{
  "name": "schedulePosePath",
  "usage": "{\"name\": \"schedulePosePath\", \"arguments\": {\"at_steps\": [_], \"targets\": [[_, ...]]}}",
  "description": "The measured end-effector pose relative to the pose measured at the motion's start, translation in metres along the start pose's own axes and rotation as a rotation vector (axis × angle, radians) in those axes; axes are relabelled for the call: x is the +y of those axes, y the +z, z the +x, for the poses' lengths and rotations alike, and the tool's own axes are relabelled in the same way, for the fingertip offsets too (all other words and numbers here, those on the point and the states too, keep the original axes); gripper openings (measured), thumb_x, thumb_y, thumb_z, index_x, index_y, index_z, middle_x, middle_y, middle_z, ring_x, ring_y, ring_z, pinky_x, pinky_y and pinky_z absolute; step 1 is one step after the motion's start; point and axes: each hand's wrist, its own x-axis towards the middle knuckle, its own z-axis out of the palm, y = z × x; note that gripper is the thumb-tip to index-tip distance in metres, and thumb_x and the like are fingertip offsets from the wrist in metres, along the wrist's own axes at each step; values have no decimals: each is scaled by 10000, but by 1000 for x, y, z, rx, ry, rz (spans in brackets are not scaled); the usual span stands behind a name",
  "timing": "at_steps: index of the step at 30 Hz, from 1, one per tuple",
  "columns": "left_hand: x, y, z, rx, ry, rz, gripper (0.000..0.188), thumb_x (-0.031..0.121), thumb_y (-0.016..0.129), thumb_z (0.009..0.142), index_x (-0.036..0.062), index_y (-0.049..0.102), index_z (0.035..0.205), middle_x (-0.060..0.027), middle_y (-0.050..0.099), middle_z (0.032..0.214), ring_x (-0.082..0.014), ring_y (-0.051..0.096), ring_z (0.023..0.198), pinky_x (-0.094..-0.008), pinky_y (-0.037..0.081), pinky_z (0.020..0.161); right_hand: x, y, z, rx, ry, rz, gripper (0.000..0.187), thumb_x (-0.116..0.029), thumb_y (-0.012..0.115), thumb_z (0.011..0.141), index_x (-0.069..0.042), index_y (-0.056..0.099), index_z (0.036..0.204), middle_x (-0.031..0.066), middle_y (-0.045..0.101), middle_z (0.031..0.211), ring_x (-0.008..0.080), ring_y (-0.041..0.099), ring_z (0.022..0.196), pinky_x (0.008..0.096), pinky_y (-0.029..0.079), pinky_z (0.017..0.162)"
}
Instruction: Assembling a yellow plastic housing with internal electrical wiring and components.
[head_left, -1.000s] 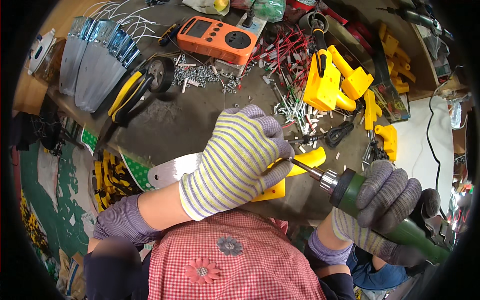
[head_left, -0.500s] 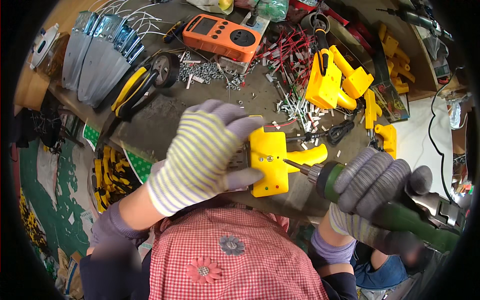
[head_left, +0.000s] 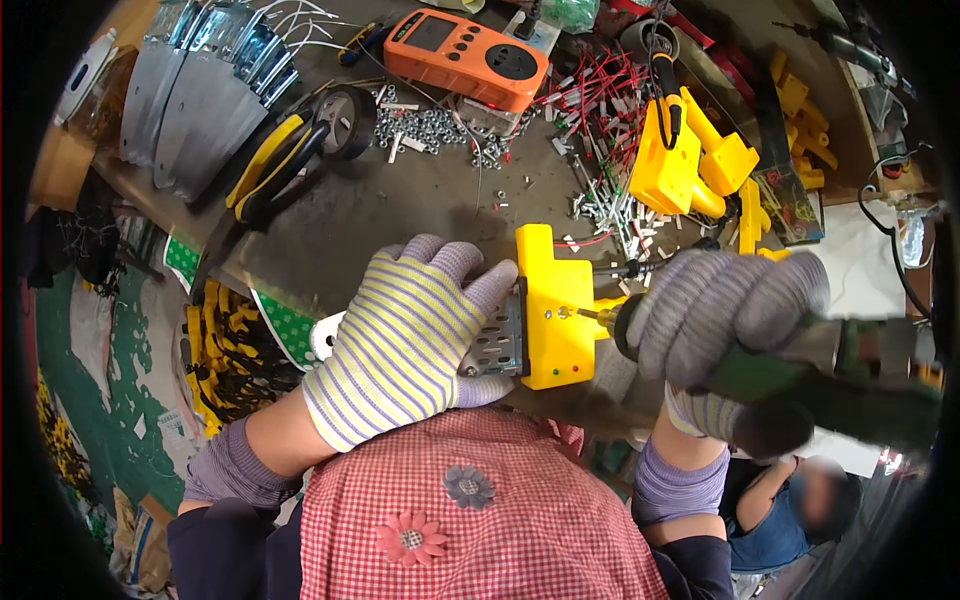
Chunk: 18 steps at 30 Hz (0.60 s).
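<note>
Driver (head_left: 760, 376) swung flatter | housing (head_left: 565, 345): yellow, boxy | left hand (head_left: 405, 335): holding perforated metal (head_left: 497, 345) | right hand (head_left: 728, 310): gripping driver

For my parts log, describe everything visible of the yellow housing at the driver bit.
The yellow housing looks plastic, blocky, face up over the bench, handle at right mostly hidden. A green dot and a red dot mark its lower edge. The left hand grips the slotted metal piece at its left; the driver bit is at its face.
</note>
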Motion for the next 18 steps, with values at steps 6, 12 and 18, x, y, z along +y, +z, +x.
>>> {"name": "schedulePosePath", "arguments": {"at_steps": [6,12,18], "targets": [[9,-5,8,-46,-13,65,889,573,789,570,50,616,1267,-178,609,1121,-357,590,1002,-464,470,854,-6,13,-24,552,243,-164,670,-616,739,802,-68,489,1097,78,596,727,213,597,560,351,525,523],[13,-5,8,-75,-47,68,884,583,773,585,40,615,1265,-188,620,1045,-362,618,921,-461,494,801,-1,23,-48,730,213,-24,601,-526,722,858,-35,505,1130,118,628,998,220,641,823,373,567,728],[11,-7,14,-70,1,62,867,555,772,580,26,623,1251,-203,602,956,-381,620,870,-446,515,761,-5,42,-12,860,298,-462,891,-783,570,802,-1,455,1213,97,568,766,200,565,537,330,500,475]]}}
